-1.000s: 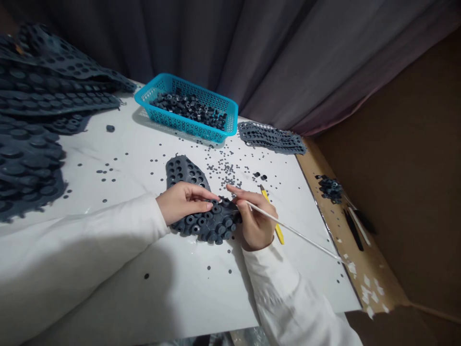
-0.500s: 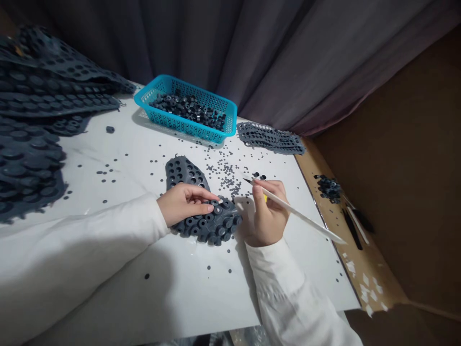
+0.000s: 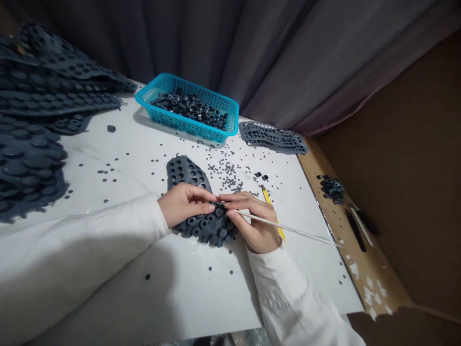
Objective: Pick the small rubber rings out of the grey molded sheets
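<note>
My left hand [image 3: 183, 205] presses its fingers on a dark grey moulded rubber sheet [image 3: 211, 230] studded with rings, and a holed part of the sheet [image 3: 185, 173] runs away beyond it. My right hand [image 3: 252, 223] meets the sheet beside my left fingertips. It grips a thin white pointed stick [image 3: 291, 229] that reaches out to the right. A yellow tool [image 3: 275, 216] also lies in my right hand, its lower part passing under the stick. The stick's tip is hidden by my fingers.
Stacked holed rubber sheets [image 3: 29, 158] lie at the left of the white table [image 3: 201, 293]. Behind stand a blue plastic basket [image 3: 180, 122] of dark rings and a rubber strip [image 3: 273, 138]. Small dark discs [image 3: 225, 168] are scattered around. A cardboard ledge [image 3: 370, 269] holds more rings.
My right hand has come back leftward from the open table to the rubber sheet, next to my left fingers. The white stick now lies flatter. My left hand has barely moved.
</note>
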`<state>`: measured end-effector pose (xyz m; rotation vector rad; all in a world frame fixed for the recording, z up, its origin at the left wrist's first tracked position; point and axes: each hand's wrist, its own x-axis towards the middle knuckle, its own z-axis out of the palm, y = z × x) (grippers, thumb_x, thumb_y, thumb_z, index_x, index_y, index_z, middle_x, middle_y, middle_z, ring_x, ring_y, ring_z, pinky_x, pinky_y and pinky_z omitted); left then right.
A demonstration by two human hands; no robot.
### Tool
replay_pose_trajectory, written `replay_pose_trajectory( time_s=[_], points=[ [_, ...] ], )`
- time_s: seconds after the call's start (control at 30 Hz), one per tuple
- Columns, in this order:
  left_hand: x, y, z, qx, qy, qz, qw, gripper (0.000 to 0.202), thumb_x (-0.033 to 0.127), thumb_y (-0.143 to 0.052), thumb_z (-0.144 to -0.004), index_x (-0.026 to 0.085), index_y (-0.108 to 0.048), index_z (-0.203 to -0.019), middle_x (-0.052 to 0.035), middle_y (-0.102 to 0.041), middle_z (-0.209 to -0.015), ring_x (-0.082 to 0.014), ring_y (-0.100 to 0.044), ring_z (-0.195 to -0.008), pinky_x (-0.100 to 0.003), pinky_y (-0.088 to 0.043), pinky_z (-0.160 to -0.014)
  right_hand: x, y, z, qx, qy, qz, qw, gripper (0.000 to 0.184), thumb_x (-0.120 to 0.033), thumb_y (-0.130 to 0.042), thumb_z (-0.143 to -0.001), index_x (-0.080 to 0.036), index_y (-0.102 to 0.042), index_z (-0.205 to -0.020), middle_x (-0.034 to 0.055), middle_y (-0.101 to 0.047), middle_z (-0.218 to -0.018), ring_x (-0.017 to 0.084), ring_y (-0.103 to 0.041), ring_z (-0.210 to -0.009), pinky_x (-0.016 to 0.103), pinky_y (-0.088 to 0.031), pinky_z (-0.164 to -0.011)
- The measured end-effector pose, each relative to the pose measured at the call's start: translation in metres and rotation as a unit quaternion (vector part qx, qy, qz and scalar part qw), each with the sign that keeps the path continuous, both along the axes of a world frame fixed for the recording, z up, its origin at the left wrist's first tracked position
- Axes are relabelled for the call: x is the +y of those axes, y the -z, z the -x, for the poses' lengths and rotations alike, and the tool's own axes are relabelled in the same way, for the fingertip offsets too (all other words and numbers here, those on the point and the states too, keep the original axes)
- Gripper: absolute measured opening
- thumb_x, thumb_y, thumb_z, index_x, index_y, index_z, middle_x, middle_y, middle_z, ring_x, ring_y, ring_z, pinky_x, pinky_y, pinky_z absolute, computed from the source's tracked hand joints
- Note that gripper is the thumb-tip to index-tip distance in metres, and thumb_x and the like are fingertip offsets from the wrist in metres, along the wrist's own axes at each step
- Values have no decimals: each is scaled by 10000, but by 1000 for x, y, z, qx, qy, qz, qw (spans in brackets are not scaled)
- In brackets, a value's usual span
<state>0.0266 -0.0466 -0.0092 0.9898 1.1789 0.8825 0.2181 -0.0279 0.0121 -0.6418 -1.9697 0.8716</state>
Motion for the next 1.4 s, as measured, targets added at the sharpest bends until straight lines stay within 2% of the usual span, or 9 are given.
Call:
replay_pose_trajectory(
  time_s=[0.17,0.37,0.57,0.7,0.9,1.07,1.27,1.4],
  points=[
    [1,-2,0,-5,-1,2,1000,251,275,-765,-545,143,-738,-757,27,-621,-569,-91,-513,-554,-212,-414,-560,1,2,0,-18,-27,-12,999,136,-115,-631,-805,-191,-688,-902,107,-727,-1000,206,-674,-892,402,-547,-806],
    [1,-1,2,-7,42,-10,999,250,293,-736,-582,139,-734,-779,2,-658,-648,-125,-576,-638,-245,-452,-646,2,9,-2,-34,-46,-90,994,172,-142,-622,-833,-195,-689,-982,101,-728,-1000,188,-642,-859,336,-563,-722],
    [2,0,3,18,63,-30,997,281,335,-722,-611,154,-741,-825,-6,-665,-661,-145,-600,-659,-266,-470,-668,4,10,-5,-52,-62,-114,990,232,-111,-593,-849,-196,-659,-1055,99,-711,-1046,181,-634,-872,325,-569,-725],
    [2,-1,2,18,56,-28,998,280,334,-730,-602,150,-737,-814,-9,-675,-667,-160,-616,-683,-277,-477,-686,5,10,-6,-56,-69,-119,989,237,-105,-580,-855,-198,-648,-1061,99,-703,-1067,177,-631,-866,325,-569,-723],
    [2,-3,1,-3,33,-8,999,255,304,-746,-580,148,-736,-782,-13,-703,-710,-140,-615,-689,-249,-470,-680,6,13,-8,-48,-81,-112,989,267,-78,-572,-847,-199,-634,-1077,103,-691,-1103,176,-636,-883,322,-571,-720],
    [2,0,2,1,14,-8,1000,263,310,-770,-555,168,-750,-775,-15,-711,-712,-136,-615,-665,-246,-484,-666,5,11,-8,-29,-56,-107,992,234,-117,-551,-869,-208,-626,-1071,106,-693,-1106,178,-662,-894,336,-571,-738],
    [2,-1,1,-6,12,-2,1000,297,324,-798,-521,173,-758,-774,-28,-725,-735,-156,-632,-677,-259,-507,-671,0,8,-5,12,-18,-42,999,182,-118,-570,-855,-204,-640,-1000,109,-707,-1065,196,-671,-935,373,-555,-799],
    [2,-2,0,-23,-6,7,1000,249,303,-807,-509,174,-744,-713,-20,-721,-729,-153,-634,-686,-267,-506,-705,1,9,-5,7,-36,-8,999,167,-139,-603,-838,-218,-654,-976,94,-704,-1086,196,-663,-940,387,-546,-810]
  ],
)
